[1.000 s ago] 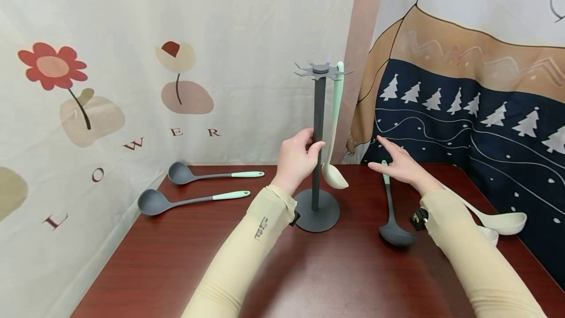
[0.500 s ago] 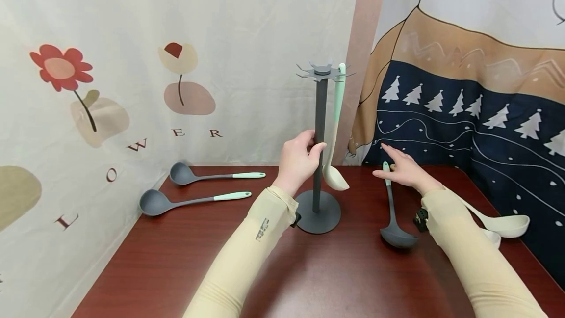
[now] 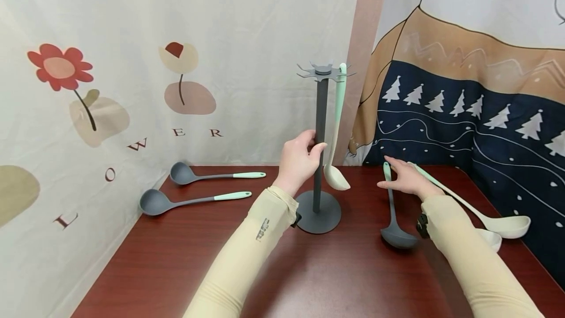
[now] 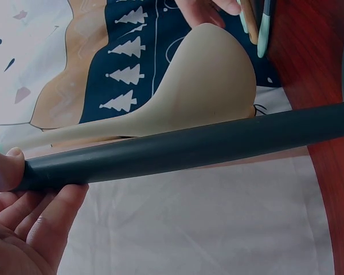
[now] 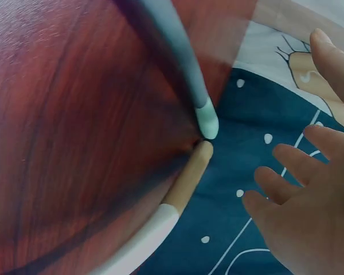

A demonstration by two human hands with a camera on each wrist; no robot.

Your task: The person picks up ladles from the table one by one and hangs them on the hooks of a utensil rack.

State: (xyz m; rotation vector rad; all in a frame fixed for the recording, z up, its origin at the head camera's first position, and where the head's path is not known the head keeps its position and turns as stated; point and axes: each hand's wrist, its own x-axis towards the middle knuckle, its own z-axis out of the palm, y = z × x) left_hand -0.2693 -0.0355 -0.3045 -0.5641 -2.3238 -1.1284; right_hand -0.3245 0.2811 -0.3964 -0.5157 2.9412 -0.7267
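Stand: I see a dark grey utensil stand, upright on a round base, pronged disc on top, near the table's middle.
Hung ladle: a cream ladle with mint handle hangs from the disc, bowl low beside the pole.
Grey ladle: a dark grey ladle lies flat right of the stand, mint tip pointing away, bowl nearest me.

Makeshift studio: curtain backdrops, table

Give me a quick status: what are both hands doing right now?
Left hand grips the stand pole. Right hand open, fingers spread above the grey ladle handle. Cream ladle hangs beside the pole; nothing blocking.
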